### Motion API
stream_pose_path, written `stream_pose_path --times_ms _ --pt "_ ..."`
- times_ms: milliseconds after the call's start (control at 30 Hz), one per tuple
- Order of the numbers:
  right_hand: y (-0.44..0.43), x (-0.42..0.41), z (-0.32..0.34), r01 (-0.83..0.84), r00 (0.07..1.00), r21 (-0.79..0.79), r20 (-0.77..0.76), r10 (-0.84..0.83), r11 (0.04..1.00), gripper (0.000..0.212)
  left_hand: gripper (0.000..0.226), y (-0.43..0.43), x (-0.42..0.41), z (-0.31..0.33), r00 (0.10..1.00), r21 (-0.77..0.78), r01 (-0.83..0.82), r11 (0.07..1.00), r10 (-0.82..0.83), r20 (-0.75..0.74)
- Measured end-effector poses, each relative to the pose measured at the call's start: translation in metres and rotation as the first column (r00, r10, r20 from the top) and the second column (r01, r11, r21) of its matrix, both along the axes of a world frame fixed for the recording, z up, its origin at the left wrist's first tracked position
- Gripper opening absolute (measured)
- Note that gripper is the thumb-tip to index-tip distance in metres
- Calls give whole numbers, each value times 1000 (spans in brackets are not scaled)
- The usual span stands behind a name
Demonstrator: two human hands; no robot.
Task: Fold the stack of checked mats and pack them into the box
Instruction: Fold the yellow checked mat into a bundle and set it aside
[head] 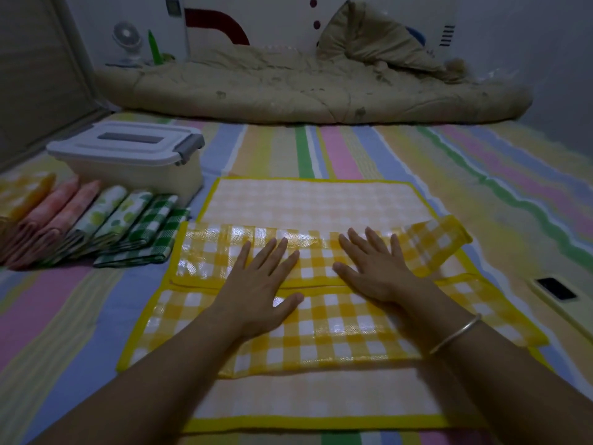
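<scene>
Both hands (260,293) (378,268) spread flat (holding nothing) on yellow checked mat (337,332), striped bedsheet (353,149) beneath.

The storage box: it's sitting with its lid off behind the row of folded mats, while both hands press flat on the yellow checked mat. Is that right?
Not quite. The head view shows the storage box with its lid on, not off. The rest holds: it sits behind the row of folded mats, and the left hand and right hand press flat on the yellow checked mat.
</scene>
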State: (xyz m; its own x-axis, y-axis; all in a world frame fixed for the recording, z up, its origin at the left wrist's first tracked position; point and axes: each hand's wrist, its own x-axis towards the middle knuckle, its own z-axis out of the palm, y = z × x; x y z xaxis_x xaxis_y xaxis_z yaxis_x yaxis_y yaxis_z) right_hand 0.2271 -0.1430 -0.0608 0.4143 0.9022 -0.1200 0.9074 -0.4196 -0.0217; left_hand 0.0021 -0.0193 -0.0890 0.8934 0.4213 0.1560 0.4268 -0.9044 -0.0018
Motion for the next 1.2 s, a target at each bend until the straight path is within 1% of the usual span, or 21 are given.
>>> stream_pose_path --times_ms 167,367,600,667,700,767,833,867,933,1000,1100,1200 --pt "4 0 1 -8 1000 -7 4 8 1000 71 87 -1 0 1 1000 14 -23 1000 23 -5" --pt "0 -5 -6 4 1000 1 1 -4 1000 68 79 -5 -1 3 1000 31 -30 999 30 -7" --pt "5 -11 1 37 999 -15 -18 -38 999 67 81 -3 -1 -2 999 -11 -24 1000 24 -39" --pt "13 -19 5 55 998 0 21 -55 998 66 82 -3 -1 -2 999 -31 -21 999 20 -43" --pt "18 -25 6 44 998 18 44 -45 999 65 83 -3 -1 -2 999 -36 -20 999 19 -44" --pt "28 -38 6 -33 998 44 63 30 999 61 83 -3 -1 -4 999 -40 -19 999 18 -29" --pt "33 -48 2 -104 994 39 35 103 994 57 81 -2 -1 -6 1000 -55 -13 998 13 -4" --pt "33 -49 0 -109 994 28 13 109 994 56 80 -2 0 -7 1000 -61 -11 998 12 3" --pt "28 -43 -3 -73 997 18 -19 73 997 60 80 -1 -1 -9 1000 -58 -18 998 19 5" --pt "15 -27 -4 9 1000 23 -26 -8 1000 66 82 -1 -1 -9 1000 -60 -19 998 19 0" --pt "-15 10 -6 129 992 34 -8 -128 991 71 81 0 -2 -10 1000 -69 -19 997 20 13" --pt "-45 49 -4 260 965 26 23 -261 965 74 80 0 -3 -10 1000 -62 -25 998 25 3"
